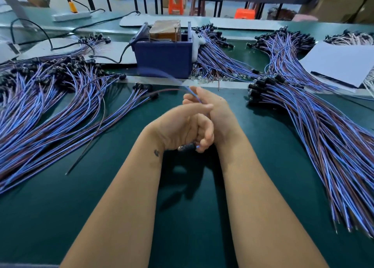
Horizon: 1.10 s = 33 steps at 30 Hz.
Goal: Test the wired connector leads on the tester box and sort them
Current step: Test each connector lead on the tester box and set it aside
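Two big piles of leads are flanking the work area on the green mat (81, 197). On the left, a wide heap of blue-and-brown wired leads (40, 110) is lying fanned out, black connectors toward the far side and bare wire ends trailing toward the near edge; one loose brown lead (97, 130) is lying apart from it, curving down toward the mat's middle. Behind the centre, the blue tester box (164, 55) is sitting at the far side of the mat, with a brownish block in its open top and a dark cable running off to the left.

In the middle, the left hand (178, 130) is curling closed, its lower fingers gripping a black connector (187, 147) that is poking out beneath the palm. The right hand (212, 108) is pressing against it, fingers pinching the blue wire (194, 94) of the same lead, which is blurring as it arcs up and leftward in front of the box.

To the right, another thick bundle of leads (323, 126) is spreading toward the near corner, and white sheets (340, 63) are lying beyond it.
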### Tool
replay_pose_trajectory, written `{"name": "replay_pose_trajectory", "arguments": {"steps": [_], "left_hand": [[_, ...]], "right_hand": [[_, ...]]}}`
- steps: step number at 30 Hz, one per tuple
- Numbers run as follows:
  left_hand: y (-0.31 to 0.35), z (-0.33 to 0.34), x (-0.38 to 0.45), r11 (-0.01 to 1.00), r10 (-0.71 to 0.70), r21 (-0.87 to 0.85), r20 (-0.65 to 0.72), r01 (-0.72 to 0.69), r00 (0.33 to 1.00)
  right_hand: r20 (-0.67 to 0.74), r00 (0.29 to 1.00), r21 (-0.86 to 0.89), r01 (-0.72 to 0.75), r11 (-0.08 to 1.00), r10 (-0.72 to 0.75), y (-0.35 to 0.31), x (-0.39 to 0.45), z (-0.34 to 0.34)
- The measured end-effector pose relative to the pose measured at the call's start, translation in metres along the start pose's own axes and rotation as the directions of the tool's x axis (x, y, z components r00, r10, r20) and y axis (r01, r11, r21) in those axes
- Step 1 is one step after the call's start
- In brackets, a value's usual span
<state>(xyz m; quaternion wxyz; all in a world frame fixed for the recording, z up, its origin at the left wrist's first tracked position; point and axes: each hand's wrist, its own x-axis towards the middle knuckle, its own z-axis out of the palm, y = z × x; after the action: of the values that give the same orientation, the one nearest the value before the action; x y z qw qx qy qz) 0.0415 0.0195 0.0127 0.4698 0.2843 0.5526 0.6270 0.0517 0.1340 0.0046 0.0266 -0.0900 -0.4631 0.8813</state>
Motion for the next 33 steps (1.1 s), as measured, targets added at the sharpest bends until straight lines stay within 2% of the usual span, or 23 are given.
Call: {"name": "replay_pose_trajectory", "arguments": {"steps": [3,6,8,10,12,15,16,17,18,22,24,28,30,33], "left_hand": [[0.000,-0.001,0.001,0.989,-0.128,0.086,0.071,0.122,0.989],[0.001,-0.004,0.000,0.988,-0.144,0.075,0.079,0.138,0.986],[0.001,-0.008,-0.002,0.993,-0.098,0.056,-0.036,0.100,0.994],[0.000,-0.013,-0.002,0.999,-0.008,0.045,-0.233,0.019,0.972],[-0.001,-0.019,0.001,0.997,0.076,0.011,-0.467,-0.080,0.881],[-0.004,-0.023,0.009,0.984,0.166,0.089,-0.759,-0.152,0.630],[-0.005,-0.024,0.011,0.978,0.208,0.156,-0.816,-0.140,0.539],[-0.007,-0.025,0.013,0.970,0.243,0.209,-0.845,-0.124,0.476],[-0.007,-0.024,0.014,0.965,0.261,0.232,-0.852,-0.121,0.453],[-0.008,-0.019,0.014,0.949,0.306,0.227,-0.830,-0.220,0.467],[-0.007,-0.019,0.013,0.948,0.311,0.237,-0.832,-0.213,0.460],[-0.008,-0.023,0.013,0.958,0.271,0.184,-0.831,-0.219,0.486],[-0.009,-0.025,0.014,0.959,0.275,0.205,-0.847,-0.198,0.456],[-0.010,-0.031,0.012,0.955,0.294,0.255,-0.883,-0.152,0.366]], "right_hand": [[0.034,0.998,0.086,0.055,0.995,-0.058,-0.003,-0.001,-0.004],[0.055,0.996,0.146,0.060,0.987,-0.068,-0.005,0.000,-0.006],[0.051,0.996,0.126,0.068,0.990,-0.075,-0.005,0.000,-0.006],[0.040,0.996,0.040,0.076,0.996,-0.077,-0.003,-0.001,-0.005],[0.026,0.994,-0.001,0.104,0.995,-0.104,-0.001,0.000,-0.004],[-0.032,0.985,-0.072,0.167,0.983,-0.170,0.002,0.002,-0.001],[-0.039,0.981,-0.134,0.185,0.974,-0.191,0.003,0.002,0.000],[-0.035,0.977,-0.201,0.198,0.959,-0.209,0.004,0.002,0.001],[-0.021,0.975,-0.273,0.206,0.940,-0.220,0.006,0.001,0.002],[0.035,0.973,-0.511,0.213,0.833,-0.227,0.014,-0.001,0.009],[0.026,0.975,-0.531,0.199,0.824,-0.219,0.015,0.000,0.009],[-0.006,0.970,-0.559,0.197,0.806,-0.241,0.014,0.001,0.008],[-0.031,0.957,-0.585,0.217,0.782,-0.289,0.015,0.002,0.008],[-0.106,0.936,-0.579,0.218,0.785,-0.337,0.014,0.003,0.006]]}}
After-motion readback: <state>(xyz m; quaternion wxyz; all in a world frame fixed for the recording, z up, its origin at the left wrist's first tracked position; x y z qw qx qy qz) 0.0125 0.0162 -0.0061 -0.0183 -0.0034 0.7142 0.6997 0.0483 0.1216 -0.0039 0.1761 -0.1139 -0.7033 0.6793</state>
